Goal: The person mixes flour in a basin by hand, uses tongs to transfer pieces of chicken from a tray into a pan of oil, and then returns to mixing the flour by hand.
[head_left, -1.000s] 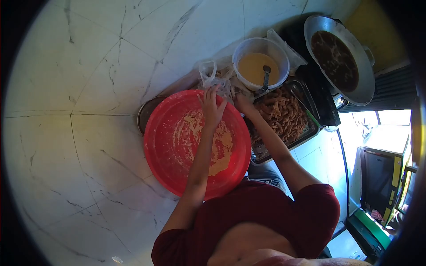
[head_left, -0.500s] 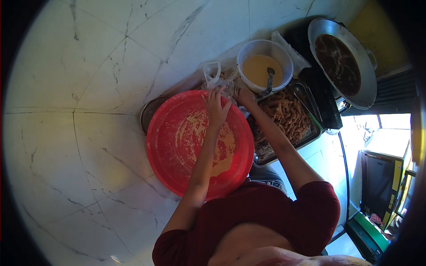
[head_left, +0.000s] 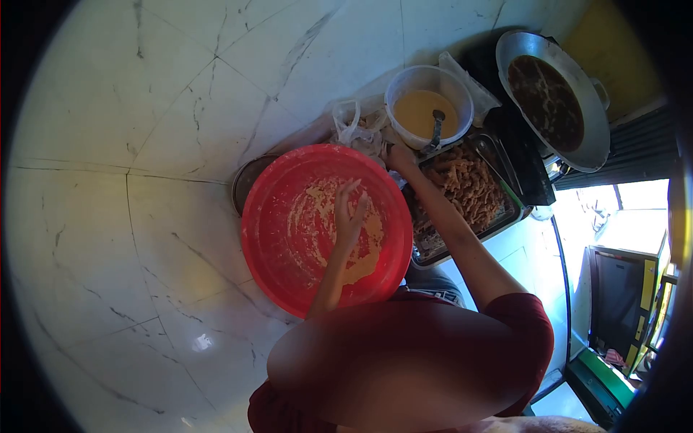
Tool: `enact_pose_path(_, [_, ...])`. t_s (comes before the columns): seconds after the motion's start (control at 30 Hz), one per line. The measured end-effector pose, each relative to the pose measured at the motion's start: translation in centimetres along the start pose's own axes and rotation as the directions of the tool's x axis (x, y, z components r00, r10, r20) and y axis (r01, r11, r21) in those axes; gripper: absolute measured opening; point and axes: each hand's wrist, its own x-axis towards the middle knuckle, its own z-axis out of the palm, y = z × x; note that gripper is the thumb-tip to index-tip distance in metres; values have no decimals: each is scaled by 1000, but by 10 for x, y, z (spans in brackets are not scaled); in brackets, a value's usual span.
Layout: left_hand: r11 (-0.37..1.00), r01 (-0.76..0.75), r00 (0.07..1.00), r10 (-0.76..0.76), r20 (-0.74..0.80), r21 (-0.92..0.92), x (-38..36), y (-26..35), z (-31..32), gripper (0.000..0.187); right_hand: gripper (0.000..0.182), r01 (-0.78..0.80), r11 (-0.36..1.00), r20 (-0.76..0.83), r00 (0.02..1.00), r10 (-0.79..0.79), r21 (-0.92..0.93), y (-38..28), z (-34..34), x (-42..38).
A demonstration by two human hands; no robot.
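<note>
Left hand (head_left: 349, 213) is over the basin (head_left: 268, 242), palm area above the powder (head_left: 307, 216), fingers spread and slightly bent, nothing seen in its grip; can't tell if it touches the powder. Right hand (head_left: 398, 156) is just past the basin's far right rim, at the bag (head_left: 348, 124), between basin and bowl (head_left: 435, 78). Its fingers look curled but are mostly hidden, so can't tell how far open they are or whether they have hold of the bag. Basin is red, in front of the person, pale powder smeared on its bottom. Bowl has yellowish batter (head_left: 417, 112) in it, plus a ladle (head_left: 437, 130) leaning on the near side. Tray (head_left: 515, 207) of brown strips (head_left: 465, 177) sits right of the basin, right forearm crossing above it. Beyond the tray, a wide pan (head_left: 596, 130) holds dark liquid (head_left: 546, 101). Round dish (head_left: 247, 180) partly hidden behind the basin's left rim.
</note>
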Motion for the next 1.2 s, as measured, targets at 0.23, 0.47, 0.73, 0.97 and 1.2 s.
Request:
enact_pose_path(0.23, [964,233,965,-245,-92,-127,-97,-20,-42,29,33,73,762,-23,997,-77,644,18,-25,-60])
enact_pose_path(0.47, [942,191,968,-228,-108,-275,-101,-20,-33,26,30,156,622,-114,988,-107,767,-21,-97,-148])
enact_pose_path(0.73, [964,63,970,-120,-212,-258,-99,-3,-39,25,28,-219,248,322,779,-539,944,-46,-98,-188])
enact_pose_path(0.97, [955,168,885,-255,-389,-244,-166,-35,-69,25,40,517,841,658,580,-481,159,-54,7,-207])
enact_pose_path(1.2, [944,311,819,-325,-472,-111,-206,-43,-90,26,34,524,840,847,377,-375,139,-70,24,-221])
